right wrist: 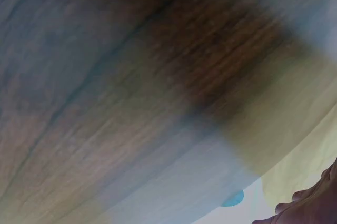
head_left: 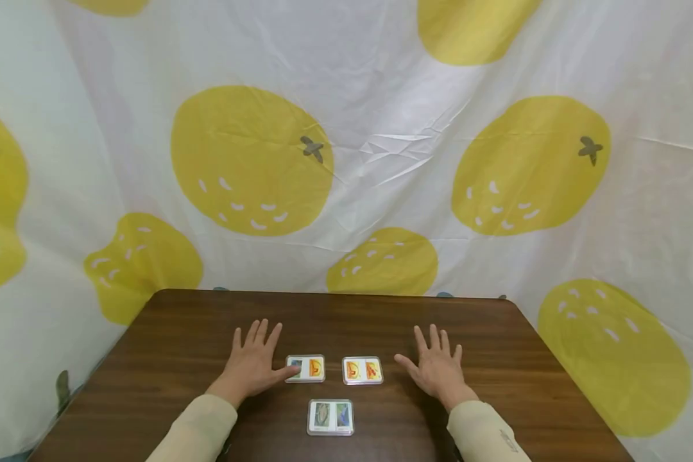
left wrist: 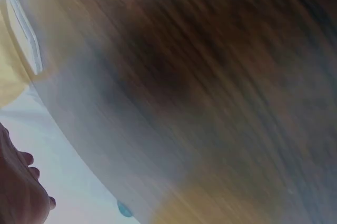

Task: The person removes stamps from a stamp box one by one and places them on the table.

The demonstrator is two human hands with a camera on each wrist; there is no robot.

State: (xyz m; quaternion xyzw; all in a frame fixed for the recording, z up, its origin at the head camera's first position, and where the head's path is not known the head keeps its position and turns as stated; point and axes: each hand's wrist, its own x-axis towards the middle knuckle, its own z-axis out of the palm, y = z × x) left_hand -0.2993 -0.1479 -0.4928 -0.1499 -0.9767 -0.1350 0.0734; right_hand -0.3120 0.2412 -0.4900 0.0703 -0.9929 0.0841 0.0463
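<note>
Three clear-cased cards lie on the dark wooden table [head_left: 185, 359]. The left card [head_left: 316, 368] pairs a blue-green picture with an orange one; my left thumb overlaps its left end in the head view. My left hand [head_left: 253, 366] is spread with straight fingers, palm down, and grips nothing. A second card [head_left: 362, 371], with two orange-yellow pictures, lies to the right of it. Nearer me is a third card [head_left: 330, 417] with a greenish and a blue picture. To the right of the cards my right hand [head_left: 436, 369] is likewise spread, holding nothing.
A white cloth [head_left: 381, 192] printed with big yellow fruit hangs behind and beside the table. The table's far edge runs close to the cloth. In the left wrist view, a card's case edge [left wrist: 26, 32] shows at the upper left.
</note>
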